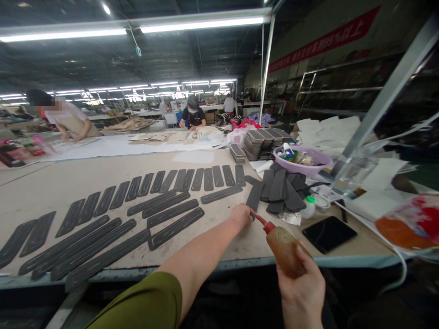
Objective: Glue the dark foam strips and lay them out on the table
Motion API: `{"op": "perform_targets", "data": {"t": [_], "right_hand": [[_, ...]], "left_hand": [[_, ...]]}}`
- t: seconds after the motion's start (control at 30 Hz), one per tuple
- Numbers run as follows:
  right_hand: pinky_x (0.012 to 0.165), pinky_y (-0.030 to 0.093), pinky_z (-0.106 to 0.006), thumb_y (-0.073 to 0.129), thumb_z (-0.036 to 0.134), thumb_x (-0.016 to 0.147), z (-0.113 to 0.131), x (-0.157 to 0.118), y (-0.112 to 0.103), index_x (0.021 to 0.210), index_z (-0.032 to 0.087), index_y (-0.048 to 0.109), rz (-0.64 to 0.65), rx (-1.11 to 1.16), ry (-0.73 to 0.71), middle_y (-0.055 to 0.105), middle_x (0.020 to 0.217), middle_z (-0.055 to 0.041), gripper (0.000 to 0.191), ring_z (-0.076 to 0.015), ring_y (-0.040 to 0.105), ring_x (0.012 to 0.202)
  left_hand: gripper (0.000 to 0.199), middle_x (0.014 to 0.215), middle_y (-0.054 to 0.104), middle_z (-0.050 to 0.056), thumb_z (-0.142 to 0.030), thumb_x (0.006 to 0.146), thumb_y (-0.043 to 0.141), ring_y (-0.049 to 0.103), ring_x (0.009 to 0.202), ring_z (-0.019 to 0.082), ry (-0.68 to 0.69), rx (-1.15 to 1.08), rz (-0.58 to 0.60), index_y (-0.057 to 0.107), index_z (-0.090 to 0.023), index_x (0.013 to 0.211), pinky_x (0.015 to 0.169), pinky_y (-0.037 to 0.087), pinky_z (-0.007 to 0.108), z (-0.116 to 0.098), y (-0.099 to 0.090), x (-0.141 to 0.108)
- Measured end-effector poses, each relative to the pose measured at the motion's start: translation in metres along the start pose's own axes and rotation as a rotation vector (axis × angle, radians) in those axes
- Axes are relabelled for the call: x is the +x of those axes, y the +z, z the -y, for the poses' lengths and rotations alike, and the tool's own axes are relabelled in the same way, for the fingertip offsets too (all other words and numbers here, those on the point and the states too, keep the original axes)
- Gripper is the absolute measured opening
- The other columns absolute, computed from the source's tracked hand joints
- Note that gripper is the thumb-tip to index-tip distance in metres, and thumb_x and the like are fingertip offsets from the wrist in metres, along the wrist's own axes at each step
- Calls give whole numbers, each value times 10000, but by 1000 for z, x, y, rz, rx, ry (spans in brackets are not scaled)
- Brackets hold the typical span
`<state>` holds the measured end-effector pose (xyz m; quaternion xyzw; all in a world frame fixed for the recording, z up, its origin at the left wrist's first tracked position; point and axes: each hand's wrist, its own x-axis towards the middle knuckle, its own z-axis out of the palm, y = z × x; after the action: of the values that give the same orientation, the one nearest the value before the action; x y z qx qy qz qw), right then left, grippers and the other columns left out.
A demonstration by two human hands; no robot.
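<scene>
tube lights (202, 25) hang over a wide workshop, and a beige tabletop (51, 183) bears rows of dark strips (176, 228) with pale streaks on their upper faces. at its near edge the right hand (303, 285) has its grip wrapped round a brownish bottle (283, 251), whose long axis slants up and leftward, so the red nozzle (261, 220) points at the left hand (241, 215). that line is the relation that counts: the left hand lies right by the nozzle's tip, and is nearer than the right to a dark piece (254, 197) at the left side of a loose pile (279, 189). its grip looks curled, but i cannot tell whether it pinches that piece, as its own back and the nozzle cover the fingertips. the bottle's base is hidden in the right palm, the right forearm is cut off below, and a far co-worker (195, 116) is hard to make out.
</scene>
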<state>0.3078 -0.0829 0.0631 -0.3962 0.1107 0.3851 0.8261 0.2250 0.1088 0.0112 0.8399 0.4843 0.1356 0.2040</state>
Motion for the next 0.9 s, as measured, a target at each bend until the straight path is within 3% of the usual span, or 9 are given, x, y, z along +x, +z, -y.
{"op": "perform_targets", "data": {"t": [0.17, 0.37, 0.5, 0.57, 0.73, 0.9], "right_hand": [[666, 535, -280, 765, 185, 522, 2, 0, -1, 888, 213, 690, -10, 16, 2, 624, 1031, 0, 375, -201, 586, 940], [637, 540, -296, 749, 174, 550, 4, 1, -2, 874, 208, 688, 2, 39, -12, 628, 1023, -4, 332, -213, 601, 910], [653, 533, -326, 739, 192, 583, 2, 2, -4, 877, 202, 679, 27, 12, -33, 637, 995, -15, 300, -235, 602, 930], [675, 528, -340, 732, 215, 607, 1, 2, -5, 891, 212, 670, 56, -26, -47, 640, 983, -6, 290, -239, 599, 945], [664, 523, -335, 704, 211, 613, -3, -2, -2, 899, 201, 668, 59, -34, -1, 628, 1012, -12, 288, -233, 589, 955], [663, 523, -372, 690, 211, 618, -10, -4, 1, 917, 192, 646, 93, 6, 44, 598, 1104, -30, 303, -260, 580, 978]], "left_hand": [[93, 772, 599, 78, -172, 724, 578, 588, 725, 190, 59, 72, -79, 636, -125, 670, 671, 446, 287, -4, -15, -12], [112, 839, 599, 41, -191, 761, 545, 569, 803, 159, 190, 39, -198, 655, -169, 772, 744, 449, 253, 9, -67, -32], [95, 777, 595, 21, -161, 728, 554, 551, 697, 121, 221, -139, -306, 647, -161, 708, 677, 438, 229, 28, -94, -61], [69, 726, 580, 7, -160, 690, 569, 534, 648, 109, 167, -309, -317, 628, -155, 654, 630, 424, 222, 40, -100, -84], [102, 600, 535, -26, -241, 677, 585, 479, 545, 91, -153, -857, -124, 622, -146, 680, 534, 387, 213, 67, -104, -142], [136, 597, 546, -12, -266, 658, 637, 477, 543, 81, -240, -1150, -154, 628, -130, 668, 538, 378, 212, 77, -98, -164]]}}
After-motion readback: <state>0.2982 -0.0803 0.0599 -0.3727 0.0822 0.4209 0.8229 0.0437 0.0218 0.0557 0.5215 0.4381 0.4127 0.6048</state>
